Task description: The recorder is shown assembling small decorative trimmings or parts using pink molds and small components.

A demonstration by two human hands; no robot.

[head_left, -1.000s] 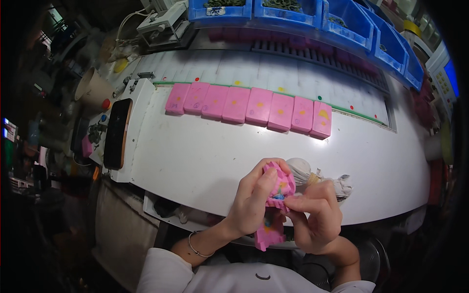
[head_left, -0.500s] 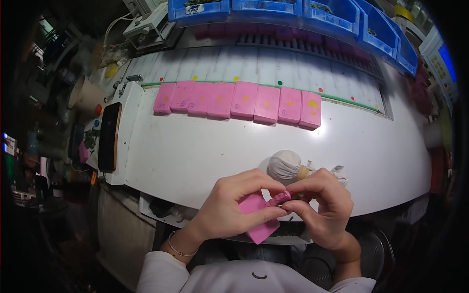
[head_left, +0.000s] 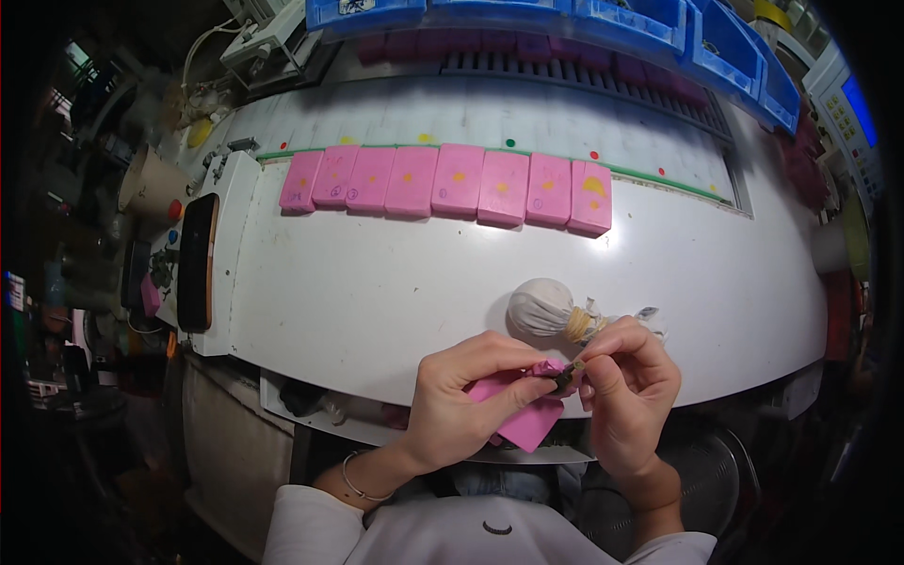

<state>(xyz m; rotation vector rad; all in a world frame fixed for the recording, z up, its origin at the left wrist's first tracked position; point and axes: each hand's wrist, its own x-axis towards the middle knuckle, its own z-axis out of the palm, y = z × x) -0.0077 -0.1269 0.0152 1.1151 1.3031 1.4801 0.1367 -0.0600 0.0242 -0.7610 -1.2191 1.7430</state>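
In front of me, at the near table edge, my left hand (head_left: 471, 395) is closed around a pink rubber mould (head_left: 535, 424) that looks bent open. A small dark green piece (head_left: 565, 379) pokes out between its folded upper part and my left thumb. The thumb and forefinger of my right hand (head_left: 629, 386) pinch the outer end of that small piece; its exact shape is too small to make out. Just beyond my hands lies a white cloth pouch (head_left: 541, 308), round at one end and tied with a tan band.
Several pink moulds (head_left: 459, 179) stand in a row along a green strip across the table (head_left: 377, 282). Blue bins (head_left: 631, 26) hang over a slatted rack (head_left: 584, 83) at the back. A phone (head_left: 198, 264) lies at the left; a machine with a blue screen (head_left: 852, 104) stands far right.
The mould has turned in my left hand, and more of the dark green piece shows. My right fingertips have shifted slightly right and up. The whole view has tilted a little.
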